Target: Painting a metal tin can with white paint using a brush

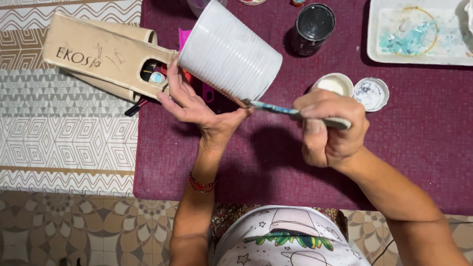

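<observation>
— What has she got up there over the worktop (404,148)?

— A ribbed white can (230,49), tilted on its side. The left hand (197,106) carries it, fingers spread under its lower edge, so that grip is clamped on the can.

— And the other hand?

— The right hand (330,130) has its grip shut around a paintbrush (290,112), the handle smeared with blue. The brush tip touches the can's lower rim, just beside the left thumb.

— What lies about the can?

— Beyond it, a dark jar (313,27). To the can's right, two small round pots (352,88) side by side, and further right a white tray (419,34) with turquoise smears. To the can's left, a beige pouch (98,54) lying open with small items inside. Under the can, a purple cloth (276,162) covers the worktop.
</observation>
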